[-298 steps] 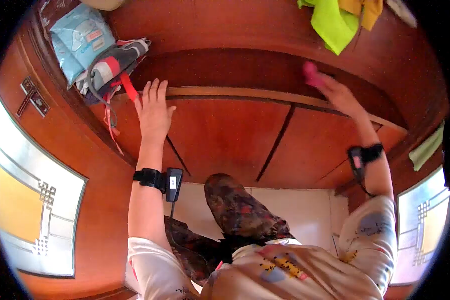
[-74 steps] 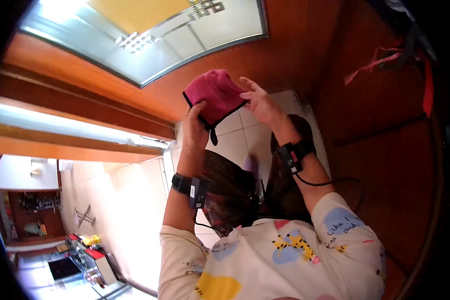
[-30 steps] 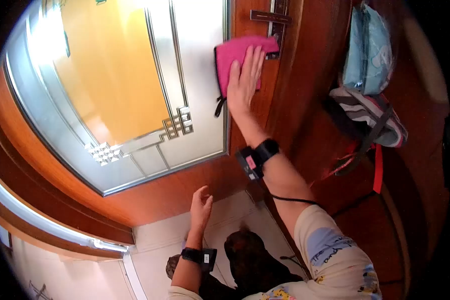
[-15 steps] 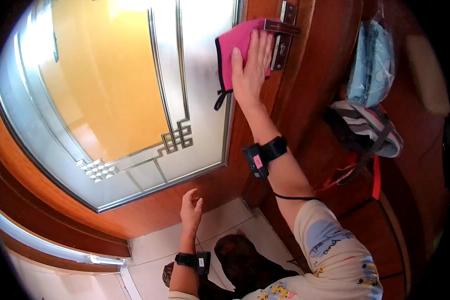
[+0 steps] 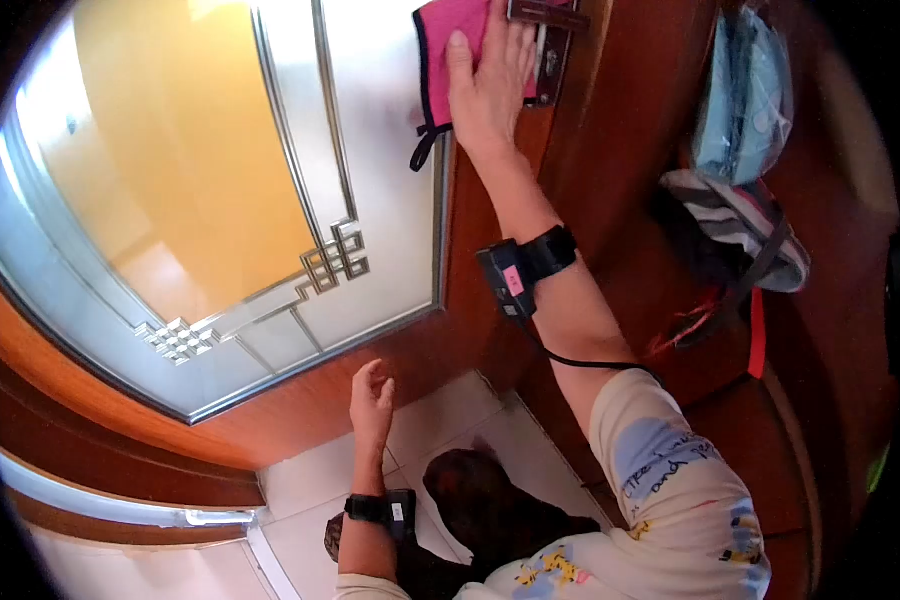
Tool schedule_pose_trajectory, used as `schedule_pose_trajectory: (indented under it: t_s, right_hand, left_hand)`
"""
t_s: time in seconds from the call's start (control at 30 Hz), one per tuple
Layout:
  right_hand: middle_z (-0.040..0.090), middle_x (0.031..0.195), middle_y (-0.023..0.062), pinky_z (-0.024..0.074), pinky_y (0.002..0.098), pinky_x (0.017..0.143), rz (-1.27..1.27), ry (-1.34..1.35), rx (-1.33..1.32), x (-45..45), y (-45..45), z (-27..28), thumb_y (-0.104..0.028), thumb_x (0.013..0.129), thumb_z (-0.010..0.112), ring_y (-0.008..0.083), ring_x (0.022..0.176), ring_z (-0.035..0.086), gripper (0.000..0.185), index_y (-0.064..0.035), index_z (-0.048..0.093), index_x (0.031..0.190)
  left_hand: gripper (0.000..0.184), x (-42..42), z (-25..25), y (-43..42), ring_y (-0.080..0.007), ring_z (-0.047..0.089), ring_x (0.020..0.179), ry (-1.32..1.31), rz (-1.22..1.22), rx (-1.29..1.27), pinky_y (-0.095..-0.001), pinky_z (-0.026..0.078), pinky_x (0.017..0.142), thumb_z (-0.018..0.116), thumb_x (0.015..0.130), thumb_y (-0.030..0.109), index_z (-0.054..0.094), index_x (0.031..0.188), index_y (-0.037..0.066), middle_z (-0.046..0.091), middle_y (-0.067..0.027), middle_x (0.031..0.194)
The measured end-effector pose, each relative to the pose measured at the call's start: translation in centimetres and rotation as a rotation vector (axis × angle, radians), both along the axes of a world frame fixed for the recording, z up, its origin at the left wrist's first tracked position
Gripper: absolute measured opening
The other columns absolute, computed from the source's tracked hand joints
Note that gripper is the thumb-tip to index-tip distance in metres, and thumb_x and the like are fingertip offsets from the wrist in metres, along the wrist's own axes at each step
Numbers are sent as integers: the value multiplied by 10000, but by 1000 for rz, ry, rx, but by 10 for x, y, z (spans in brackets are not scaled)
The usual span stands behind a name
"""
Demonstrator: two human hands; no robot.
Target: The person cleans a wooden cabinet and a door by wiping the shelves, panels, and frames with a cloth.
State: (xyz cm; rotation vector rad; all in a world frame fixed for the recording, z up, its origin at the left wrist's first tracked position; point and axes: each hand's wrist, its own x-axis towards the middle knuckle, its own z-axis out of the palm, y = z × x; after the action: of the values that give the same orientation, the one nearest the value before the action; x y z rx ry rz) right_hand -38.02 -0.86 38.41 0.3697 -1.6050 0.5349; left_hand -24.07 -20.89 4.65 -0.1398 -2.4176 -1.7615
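Observation:
My right hand (image 5: 487,95) presses a pink cloth (image 5: 440,70) with black edging and a hanging loop flat against the wooden door frame and the glass edge. Its fingers are stretched out over the cloth, tips close to the dark door handle (image 5: 548,14). Part of the cloth is cut off by the top of the view. Below the glass panel (image 5: 390,200), my left hand (image 5: 372,400) hangs in the air with loosely bent fingers, holding nothing and apart from the door.
To the right of the door hang a clear plastic bag with something light blue (image 5: 740,100) and a striped grey bag or shoe (image 5: 740,225) with a red strap (image 5: 757,335). Pale floor tiles (image 5: 445,410) lie below. A metal track (image 5: 120,505) runs at lower left.
The view has shifted, so the door, cloth and right hand appear higher and slightly further left. The right hand still presses the cloth beside the handle. My left hand remains free.

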Motion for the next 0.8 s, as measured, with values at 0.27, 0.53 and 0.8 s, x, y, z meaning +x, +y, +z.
schedule_pose_trajectory:
  t_s: [0.27, 0.53, 0.8]
  right_hand:
    - [54, 1498, 227, 43, 471, 1118, -93, -372, -316, 13, 7, -196, -325, 956, 366, 360, 1394, 17, 636, 0, 109, 1440]
    - [66, 1497, 225, 61, 450, 1121, -30, -360, -388, 11, 27, -144, -294, 961, 377, 354, 1393, 37, 610, 29, 149, 1426]
    - [91, 1485, 245, 83, 455, 1118, -115, -326, -239, 10, 40, -186, -277, 959, 390, 378, 1383, 72, 600, 35, 164, 1419]
  left_hand:
    - [370, 5, 4, -1, -181, 575, 981, 25, -11, 24, -300, 477, 832, 590, 859, 69, 500, 1217, 53, 534, -89, 1172]
    - [355, 10, 9, 7, -175, 587, 954, 47, -9, 63, -283, 482, 825, 587, 842, 53, 514, 1190, 57, 537, -82, 1141]
    - [362, 13, 7, 6, -180, 591, 950, 60, -5, -6, -293, 488, 817, 591, 839, 55, 511, 1192, 52, 534, -87, 1155]
